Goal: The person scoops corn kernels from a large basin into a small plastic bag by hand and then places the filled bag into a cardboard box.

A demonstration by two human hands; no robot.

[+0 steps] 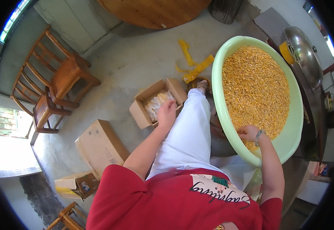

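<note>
A large pale green basin (219,82) full of yellow dried corn kernels (257,88) stands to my right. My right hand (248,133), with a bracelet (259,137) at the wrist, reaches over the basin's near part. Its fingers are curled together at the kernels by the left inner wall, and their tips are partly hidden. Over an open cardboard box (142,115) left of my leg is my left hand (167,112), touching or just above the clear plastic bags (154,106) inside. The back of that hand hides most of its fingers. Something yellowish shows through the plastic.
Yellow tape strips (197,69) lie on the floor beyond my foot. A closed carton (100,145) and a smaller box (77,185) sit at left, below wooden chairs (65,76). A round wooden table (155,13) is at the back; a lidded metal pan (303,53) is right of the basin.
</note>
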